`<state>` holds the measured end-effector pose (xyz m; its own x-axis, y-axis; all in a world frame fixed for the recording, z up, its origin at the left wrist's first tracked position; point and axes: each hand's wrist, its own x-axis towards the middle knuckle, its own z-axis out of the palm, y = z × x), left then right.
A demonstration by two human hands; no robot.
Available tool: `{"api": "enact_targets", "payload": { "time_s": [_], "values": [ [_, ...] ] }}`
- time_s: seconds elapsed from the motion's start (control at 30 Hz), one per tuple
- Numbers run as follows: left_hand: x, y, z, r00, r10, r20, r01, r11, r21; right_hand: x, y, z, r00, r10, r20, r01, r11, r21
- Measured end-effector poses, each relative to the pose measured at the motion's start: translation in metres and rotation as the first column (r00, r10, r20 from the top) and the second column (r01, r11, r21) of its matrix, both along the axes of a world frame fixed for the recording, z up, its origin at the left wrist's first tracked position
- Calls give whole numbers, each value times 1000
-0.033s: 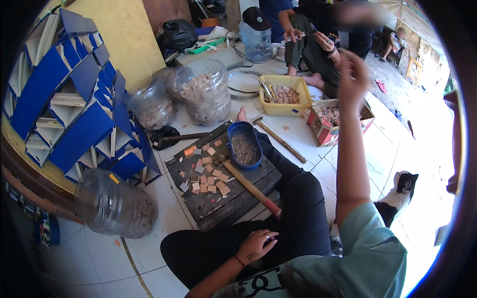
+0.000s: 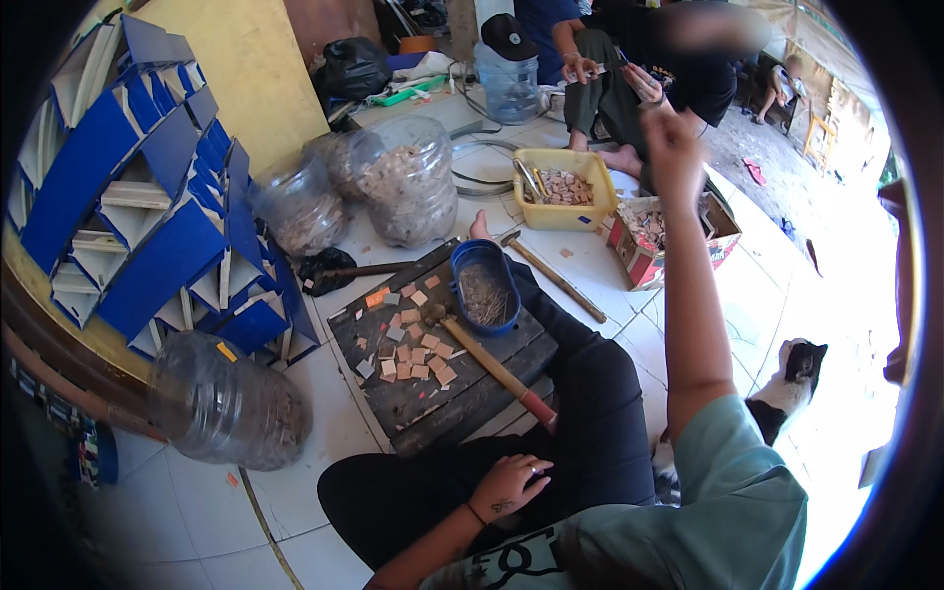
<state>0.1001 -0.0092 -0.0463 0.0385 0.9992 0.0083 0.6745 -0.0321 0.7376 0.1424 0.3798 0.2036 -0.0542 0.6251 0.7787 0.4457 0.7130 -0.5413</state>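
Note:
My right hand is raised in front of the other person, above the cardboard box of small tiles. Motion blur smears its fingers. Resting on my dark trousers, my left hand lies with its fingers loosely extended, a ring on one finger, and holds nothing visible. In front of me a low dark wooden block carries scattered small square tiles. A hammer lies across it, its red-ended handle toward my leg. A blue oval container of thin nails stands on its far right.
Blue folded boxes are stacked at left. Clear plastic jars stand behind the block, another jar nearer. A second hammer and a yellow tub lie ahead. A cat sits at right; a person sits opposite.
My raised right hand has moved slightly left and down, and its blurred fingers look more bunched. My left hand stays on my lap, its fingers shifted a little.

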Motion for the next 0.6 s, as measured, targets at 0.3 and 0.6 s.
{"api": "enact_targets", "payload": {
  "time_s": [0.3,0.6],
  "values": [
    [-8,-7,-16,995,-61,-81,52,992,-113,21,42,-152,888,150,435,4,943,-333],
    [-4,-7,-44,989,-85,-117,53,966,-255,-79,-74,-80,332,643,691,-691,664,-285]
  ]
}}
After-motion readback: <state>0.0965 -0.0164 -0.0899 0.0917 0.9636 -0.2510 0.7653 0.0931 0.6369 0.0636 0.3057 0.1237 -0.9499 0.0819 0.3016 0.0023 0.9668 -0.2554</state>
